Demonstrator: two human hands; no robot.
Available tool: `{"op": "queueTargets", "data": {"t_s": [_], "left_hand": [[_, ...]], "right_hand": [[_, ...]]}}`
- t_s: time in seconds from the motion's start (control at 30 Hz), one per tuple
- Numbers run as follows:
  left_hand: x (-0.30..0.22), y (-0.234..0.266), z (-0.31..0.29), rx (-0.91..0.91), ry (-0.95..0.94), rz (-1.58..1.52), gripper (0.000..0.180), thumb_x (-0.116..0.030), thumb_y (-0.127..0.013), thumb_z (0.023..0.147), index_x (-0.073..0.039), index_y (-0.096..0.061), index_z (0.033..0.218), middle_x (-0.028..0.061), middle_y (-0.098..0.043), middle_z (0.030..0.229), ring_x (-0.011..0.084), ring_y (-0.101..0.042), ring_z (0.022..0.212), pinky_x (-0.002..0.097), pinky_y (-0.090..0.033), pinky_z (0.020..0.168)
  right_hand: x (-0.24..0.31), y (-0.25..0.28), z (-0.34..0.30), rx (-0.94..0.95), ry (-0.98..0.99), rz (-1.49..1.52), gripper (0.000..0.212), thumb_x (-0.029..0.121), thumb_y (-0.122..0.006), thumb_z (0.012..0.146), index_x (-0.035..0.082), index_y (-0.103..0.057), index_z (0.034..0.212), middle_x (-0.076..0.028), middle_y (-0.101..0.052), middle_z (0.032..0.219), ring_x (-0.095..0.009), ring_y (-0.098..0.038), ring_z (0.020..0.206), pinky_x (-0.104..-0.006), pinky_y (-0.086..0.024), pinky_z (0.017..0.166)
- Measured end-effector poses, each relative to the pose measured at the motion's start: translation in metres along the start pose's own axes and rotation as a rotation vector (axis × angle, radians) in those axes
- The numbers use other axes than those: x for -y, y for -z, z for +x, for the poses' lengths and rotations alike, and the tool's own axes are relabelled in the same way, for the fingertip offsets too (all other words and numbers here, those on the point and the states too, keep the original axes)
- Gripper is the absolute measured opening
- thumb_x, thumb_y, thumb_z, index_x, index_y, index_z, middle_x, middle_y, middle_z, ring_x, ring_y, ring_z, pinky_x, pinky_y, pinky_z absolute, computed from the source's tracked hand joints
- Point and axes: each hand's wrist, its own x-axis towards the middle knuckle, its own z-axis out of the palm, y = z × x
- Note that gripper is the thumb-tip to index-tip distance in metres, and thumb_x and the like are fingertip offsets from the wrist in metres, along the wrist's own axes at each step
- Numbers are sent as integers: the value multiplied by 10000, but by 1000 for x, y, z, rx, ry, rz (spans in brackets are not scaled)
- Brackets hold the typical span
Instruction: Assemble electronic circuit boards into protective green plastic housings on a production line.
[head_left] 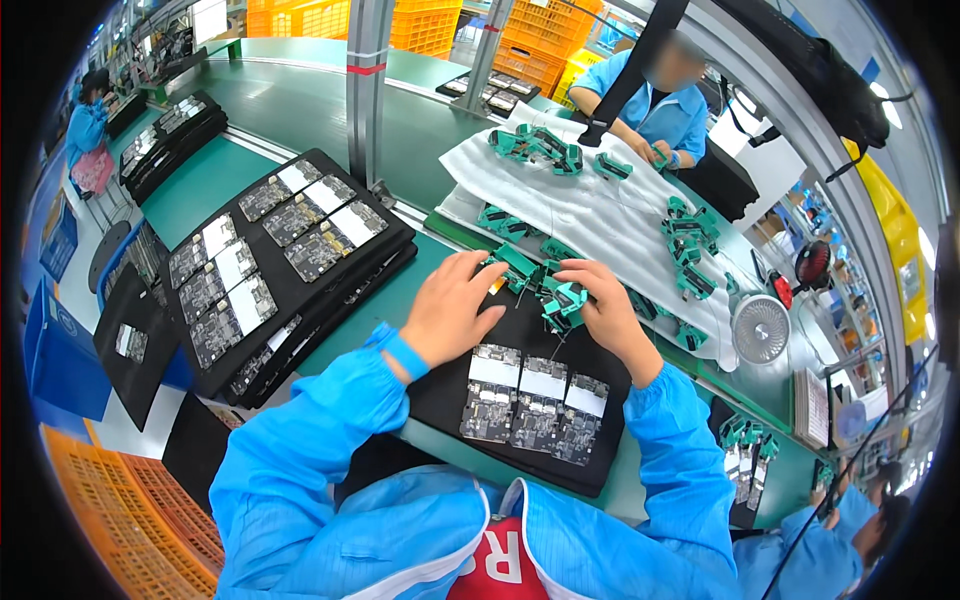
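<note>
Left hand [452,305] resting on a green clip part [513,264], fingers curled over it; right hand [603,310] closed around another green clip [563,303]; below both, three circuit boards [535,397] side by side on a black tray [446,392] (green table [370,300] beneath); white foam sheet [590,205] beyond, strewn with green clips; stacked black trays of boards [270,250] to the left.

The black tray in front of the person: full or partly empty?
Partly empty: the black tray holds three circuit boards in one row, with bare black surface left of them.
</note>
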Motion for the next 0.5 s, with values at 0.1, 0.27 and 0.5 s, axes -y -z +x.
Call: {"op": "queueTargets", "data": {"t_s": [0.1, 0.27, 0.5], "left_hand": [[16, -32, 17, 11, -59, 55, 565, -219, -768, 817, -58, -565, 1319, 173, -554, 1313, 385, -504, 1252, 459, -427, 1052], [12, -64, 39, 53, -135, 207, 560, -241, -765, 809, -94, -589, 1319, 95, -640, 1100, 298, -570, 1085, 425, -443, 898], [36, -63, 58, -98, 374, -799, 301, -144, -634, 968, -81, -621, 1261, 32, -623, 810, 169, -607, 771, 317, -512, 713]], "right_hand": [[-5, 9, -16, -106, -145, 215, 381, -82, -503, 877, 40, -654, 1205, -116, -678, 1202, -254, -628, 1143, -356, -469, 1013], [-22, 35, -47, -455, -509, 579, 392, 23, -476, 964, 78, -602, 1331, -24, -674, 1162, -120, -622, 996, -277, -483, 920], [-39, 47, -83, -145, -555, 9, 443, 57, -432, 902, 81, -525, 1334, -137, -633, 1245, -307, -613, 1150, -402, -476, 951]]}}
